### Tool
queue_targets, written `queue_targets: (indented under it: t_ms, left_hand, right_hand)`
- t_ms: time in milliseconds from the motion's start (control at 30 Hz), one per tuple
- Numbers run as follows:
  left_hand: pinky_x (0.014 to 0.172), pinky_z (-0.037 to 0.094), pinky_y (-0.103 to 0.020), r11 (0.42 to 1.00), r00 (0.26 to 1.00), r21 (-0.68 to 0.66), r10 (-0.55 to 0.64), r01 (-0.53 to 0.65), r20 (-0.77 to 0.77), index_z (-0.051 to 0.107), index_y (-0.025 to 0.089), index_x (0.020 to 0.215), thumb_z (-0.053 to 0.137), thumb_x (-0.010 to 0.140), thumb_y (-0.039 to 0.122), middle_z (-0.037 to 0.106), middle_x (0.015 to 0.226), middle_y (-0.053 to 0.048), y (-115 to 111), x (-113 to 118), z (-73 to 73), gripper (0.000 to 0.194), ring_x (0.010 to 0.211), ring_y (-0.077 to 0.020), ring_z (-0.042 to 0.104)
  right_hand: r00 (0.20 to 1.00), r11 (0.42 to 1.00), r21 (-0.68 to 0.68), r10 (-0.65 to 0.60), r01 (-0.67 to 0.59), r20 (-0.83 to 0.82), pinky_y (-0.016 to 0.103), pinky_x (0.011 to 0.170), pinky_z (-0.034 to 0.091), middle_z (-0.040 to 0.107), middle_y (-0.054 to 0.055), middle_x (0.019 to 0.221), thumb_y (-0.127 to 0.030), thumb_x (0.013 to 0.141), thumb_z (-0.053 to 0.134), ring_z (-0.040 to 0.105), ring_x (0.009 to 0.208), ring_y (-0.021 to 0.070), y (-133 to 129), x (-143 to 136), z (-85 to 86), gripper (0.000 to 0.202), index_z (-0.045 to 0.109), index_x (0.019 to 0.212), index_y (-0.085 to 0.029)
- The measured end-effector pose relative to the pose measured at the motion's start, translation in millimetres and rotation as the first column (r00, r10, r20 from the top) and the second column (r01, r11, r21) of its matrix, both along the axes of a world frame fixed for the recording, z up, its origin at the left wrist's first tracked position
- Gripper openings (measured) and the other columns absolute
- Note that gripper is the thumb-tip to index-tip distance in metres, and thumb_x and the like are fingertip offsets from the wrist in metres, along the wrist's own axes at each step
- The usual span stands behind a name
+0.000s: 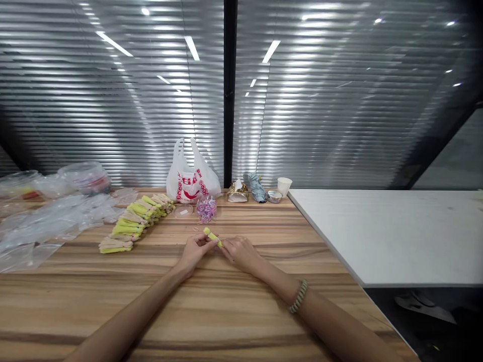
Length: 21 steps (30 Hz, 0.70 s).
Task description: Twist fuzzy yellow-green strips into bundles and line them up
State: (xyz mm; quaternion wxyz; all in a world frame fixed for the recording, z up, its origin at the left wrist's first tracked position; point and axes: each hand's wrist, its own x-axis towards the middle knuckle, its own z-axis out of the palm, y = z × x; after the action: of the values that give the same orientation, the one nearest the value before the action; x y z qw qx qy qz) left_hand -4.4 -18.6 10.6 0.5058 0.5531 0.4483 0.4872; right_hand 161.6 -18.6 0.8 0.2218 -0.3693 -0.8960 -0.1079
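A short yellow fuzzy bundle [212, 235] is held tilted between both hands, above the wooden table. My left hand [195, 253] pinches it from the left with thumb and forefinger. From the right, the fingers of my right hand [237, 250] close on its lower end, hiding part of it. Beyond the hands stands a clear cup [206, 209] with many small pink and purple elastic bands. To the left lies a long row of yellow and beige fuzzy bundles [132, 222], some with a coloured band round them.
Clear plastic bags [56, 216] and clear round containers [86, 176] cover the table's left side. A white carrier bag [192, 178] stands at the back, near a gold tissue pack [237, 192], a folded blue umbrella [257, 189], a round tin [273, 196] and a paper cup [284, 185]. A white table [396, 236] adjoins at right.
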Motion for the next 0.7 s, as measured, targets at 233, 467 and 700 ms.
queue_targets:
  t_ms: [233,467,700]
  left_hand:
    - [0.074,0.045,-0.031,0.995,0.993,0.015,-0.096,0.098,-0.073,0.068,0.014,0.083,0.068,0.060,0.035,0.068,0.082,-0.008,-1.6,-0.1,3.2,0.032,0.077,-0.0200,0.059]
    - [0.070,0.045,-0.028,0.993,0.986,0.065,-0.086,0.096,-0.140,0.067,0.012,0.075,0.065,0.064,0.035,0.067,0.076,-0.007,-0.6,-0.5,2.0,0.025,0.073,-0.0183,0.058]
    - [0.060,0.041,-0.024,0.993,0.981,0.087,-0.059,0.076,-0.183,0.063,0.012,0.066,0.063,0.065,0.034,0.063,0.065,-0.003,-3.2,-0.2,6.0,0.021,0.061,-0.0139,0.054]
  right_hand:
    - [1.000,1.000,-0.020,0.001,-0.001,-0.016,0.024,0.059,0.037,0.065,0.004,0.076,-0.021,0.088,0.038,0.058,0.065,0.0149,1.6,1.3,-2.3,0.019,0.056,0.087,-0.015]
    - [0.999,0.998,-0.052,-0.044,0.044,-0.004,0.024,0.059,0.037,0.065,0.005,0.074,-0.024,0.089,0.038,0.058,0.064,0.0147,1.6,1.5,-3.0,0.020,0.057,0.090,-0.016]
    - [0.999,0.997,-0.067,-0.030,0.030,0.013,0.023,0.060,0.036,0.064,0.005,0.070,-0.027,0.089,0.040,0.058,0.063,0.0136,1.9,1.2,-2.9,0.023,0.057,0.081,-0.015]
